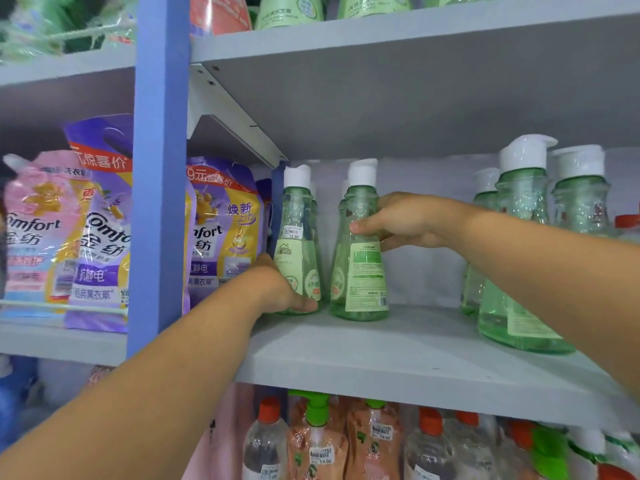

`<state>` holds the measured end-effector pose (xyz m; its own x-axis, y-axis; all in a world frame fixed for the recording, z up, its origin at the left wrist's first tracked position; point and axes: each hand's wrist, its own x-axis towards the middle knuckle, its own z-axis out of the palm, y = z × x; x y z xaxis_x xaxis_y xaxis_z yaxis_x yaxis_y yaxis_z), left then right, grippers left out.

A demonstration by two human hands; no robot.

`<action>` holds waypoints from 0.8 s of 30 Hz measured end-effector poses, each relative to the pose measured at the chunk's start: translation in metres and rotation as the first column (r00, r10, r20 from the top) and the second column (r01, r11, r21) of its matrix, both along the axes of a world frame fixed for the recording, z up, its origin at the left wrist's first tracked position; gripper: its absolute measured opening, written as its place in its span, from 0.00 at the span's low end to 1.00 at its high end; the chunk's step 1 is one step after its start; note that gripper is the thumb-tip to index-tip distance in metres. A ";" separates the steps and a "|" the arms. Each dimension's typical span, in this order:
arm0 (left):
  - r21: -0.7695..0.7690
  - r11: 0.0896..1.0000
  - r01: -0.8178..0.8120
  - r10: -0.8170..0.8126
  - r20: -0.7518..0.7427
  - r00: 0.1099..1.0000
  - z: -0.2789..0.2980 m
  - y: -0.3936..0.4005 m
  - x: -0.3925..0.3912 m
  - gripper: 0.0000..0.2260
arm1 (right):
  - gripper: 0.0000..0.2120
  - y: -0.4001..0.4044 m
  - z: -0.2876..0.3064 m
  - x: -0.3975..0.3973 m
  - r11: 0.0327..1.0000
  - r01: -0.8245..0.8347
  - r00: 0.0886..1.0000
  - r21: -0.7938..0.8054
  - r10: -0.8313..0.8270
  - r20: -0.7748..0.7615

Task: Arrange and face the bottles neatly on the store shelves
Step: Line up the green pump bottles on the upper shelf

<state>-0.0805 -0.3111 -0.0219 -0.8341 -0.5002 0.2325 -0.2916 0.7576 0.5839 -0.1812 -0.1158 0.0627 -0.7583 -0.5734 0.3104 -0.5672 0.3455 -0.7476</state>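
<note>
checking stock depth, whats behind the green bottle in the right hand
Behind the clear green white-capped bottle that the right hand holds, a second matching bottle's edge shows. That bottle hides anything further back, so the row's depth cannot be told.

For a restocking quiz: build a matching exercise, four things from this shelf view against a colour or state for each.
1. left hand
2. right hand
3. Comfort pouches
4. orange-capped bottles

a. one shelf below
b. grips a bottle's base
c. purple and pink, left bay
d. holds a bottle showing its back label

Pairs: 1-b, 2-d, 3-c, 4-a
</note>
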 end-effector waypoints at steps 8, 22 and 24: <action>0.083 0.996 0.018 -0.006 -0.145 0.989 0.003 0.002 -0.006 0.33 | 0.16 -0.016 -0.019 -0.003 0.994 0.032 0.998 -0.107 -0.038 -0.053; 0.019 1.000 0.008 -0.006 -0.127 0.992 -0.003 -0.002 -0.009 0.35 | 0.13 -0.006 0.001 -0.001 0.997 -0.073 0.997 0.029 0.072 0.020; 0.019 1.000 0.012 -0.009 -0.128 0.992 -0.003 -0.003 -0.011 0.34 | 0.12 -0.001 -0.004 0.000 0.994 -0.107 0.991 0.032 0.104 0.084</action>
<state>-0.0911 -0.3136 -0.0252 -0.8034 -0.4971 0.3278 -0.2054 0.7481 0.6310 -0.1810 -0.1167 0.0591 -0.7148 -0.6614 0.2272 -0.5392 0.3144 -0.7813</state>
